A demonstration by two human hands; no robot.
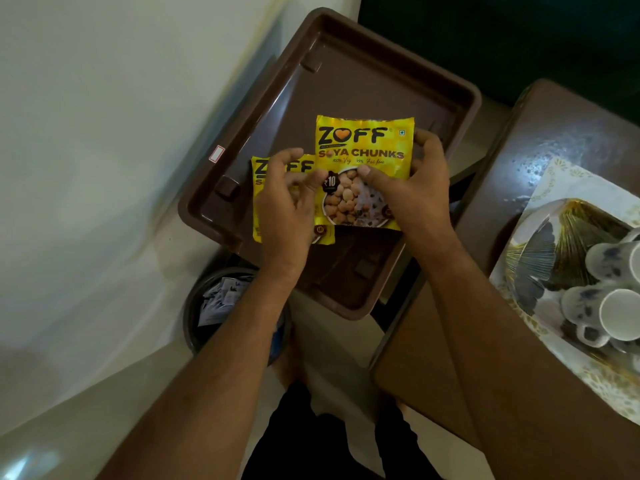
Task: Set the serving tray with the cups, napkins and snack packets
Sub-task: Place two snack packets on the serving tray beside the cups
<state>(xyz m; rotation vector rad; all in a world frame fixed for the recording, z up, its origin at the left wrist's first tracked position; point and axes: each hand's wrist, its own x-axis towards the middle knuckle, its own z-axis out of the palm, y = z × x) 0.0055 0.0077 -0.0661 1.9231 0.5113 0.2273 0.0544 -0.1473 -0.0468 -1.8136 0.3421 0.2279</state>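
Right hand (408, 188) pinching packet (363, 168), above brown tray (346, 81)

One camera sits on the person's head and looks steeply down, close over the brown tray (346, 84). Its wide lens also takes in the floor (86, 116).
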